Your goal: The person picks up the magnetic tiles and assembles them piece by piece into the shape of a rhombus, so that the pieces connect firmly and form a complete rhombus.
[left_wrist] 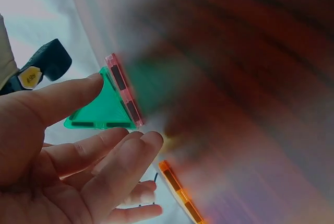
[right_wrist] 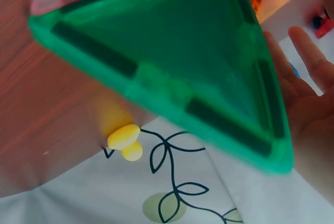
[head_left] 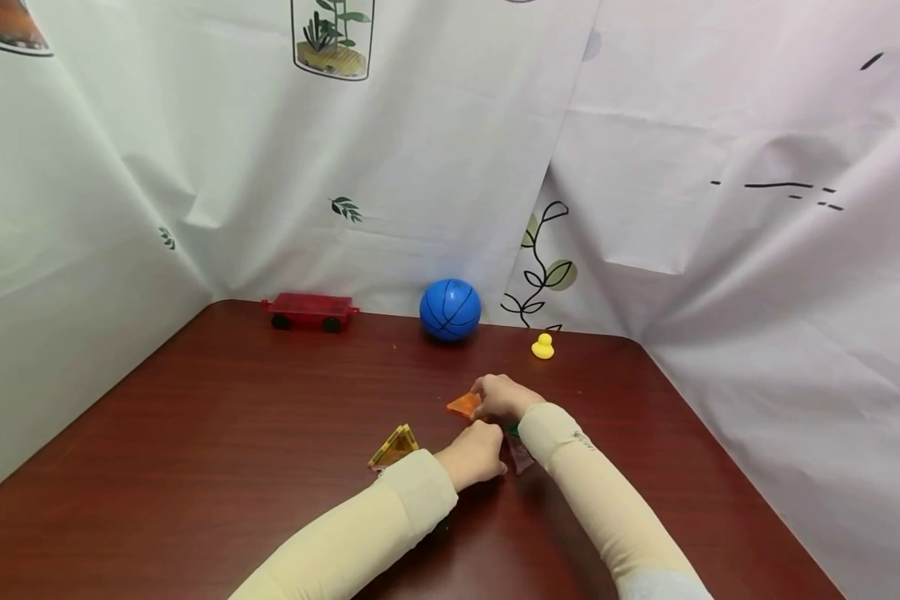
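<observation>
My left hand [head_left: 474, 454] is low over the table. In the left wrist view its thumb overlaps an upright green triangular tile [left_wrist: 107, 106], and a gap shows between thumb and fingers. A pink tile [left_wrist: 124, 89] runs along one edge of the green tile. Just beyond, my right hand [head_left: 504, 398] reaches leftward with its fingertips by an orange triangular tile [head_left: 462, 406]. In the right wrist view its fingers are fairly straight, partly hidden behind the green tile [right_wrist: 177, 67], which looms close to that camera.
Yellow triangular tiles [head_left: 395, 447] lean together beside my left cuff. Along the table's back stand a red wheeled car base [head_left: 309, 308], a blue ball [head_left: 450, 309] and a yellow toy duck [head_left: 543, 347]. A white printed cloth [head_left: 420, 150] hangs behind the brown table [head_left: 232, 417].
</observation>
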The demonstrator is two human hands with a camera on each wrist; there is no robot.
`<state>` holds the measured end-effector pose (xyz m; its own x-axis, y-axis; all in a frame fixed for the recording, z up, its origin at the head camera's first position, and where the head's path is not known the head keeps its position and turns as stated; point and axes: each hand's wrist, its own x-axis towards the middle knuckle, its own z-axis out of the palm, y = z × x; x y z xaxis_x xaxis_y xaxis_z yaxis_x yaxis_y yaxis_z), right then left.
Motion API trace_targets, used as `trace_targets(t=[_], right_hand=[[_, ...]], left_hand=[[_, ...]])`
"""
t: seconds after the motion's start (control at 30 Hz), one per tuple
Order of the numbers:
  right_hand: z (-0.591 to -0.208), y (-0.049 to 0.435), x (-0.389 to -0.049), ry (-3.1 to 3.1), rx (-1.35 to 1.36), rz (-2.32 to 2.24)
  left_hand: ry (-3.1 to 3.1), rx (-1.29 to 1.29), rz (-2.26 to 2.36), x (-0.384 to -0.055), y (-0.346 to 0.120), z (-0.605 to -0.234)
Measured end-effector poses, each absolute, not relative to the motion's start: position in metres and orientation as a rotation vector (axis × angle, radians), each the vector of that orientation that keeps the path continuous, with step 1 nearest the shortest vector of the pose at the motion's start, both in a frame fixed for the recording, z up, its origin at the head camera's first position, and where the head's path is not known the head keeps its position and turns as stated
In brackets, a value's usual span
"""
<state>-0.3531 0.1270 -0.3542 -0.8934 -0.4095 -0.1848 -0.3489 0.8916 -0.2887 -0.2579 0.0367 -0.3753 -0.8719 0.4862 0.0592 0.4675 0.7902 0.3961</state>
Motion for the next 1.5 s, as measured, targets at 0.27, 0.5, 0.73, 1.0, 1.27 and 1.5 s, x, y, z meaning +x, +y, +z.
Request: trace_targets(t=[0.27, 0.5, 0.73, 1.0, 1.27, 1.5], right_hand=[[-0.369, 0.119, -0.358, 2.893, -0.698, -0.148], [-0.371, 0.112, -0.362, 2.894, -0.71, -0.003], [-0.365, 0.112, -0.362, 2.873, -0.637, -0.042], [-0.366, 0.115, -0.363, 2.841, -0.598, -0.057], [-0.367, 0.12, -0.357, 2.892, -0.572, -0.185], [-0.36, 0.125, -0.347, 2.919, -0.534, -0.587]], left_hand=[[3.003, 0.817, 0.553, -0.259, 0.035, -0.376], [3.006, 0.839, 0.58, -0.261, 0.032, -0.378], [3.014, 0.826, 0.595, -0.261, 0.031, -0.378], [3.02, 0.811, 0.589, -0.263, 0.029, -0.379], [3.024, 0.8, 0.58, -0.261, 0.029, -0.378], [2.994, 0.764, 0.617, -0.26, 0.029, -0.378]])
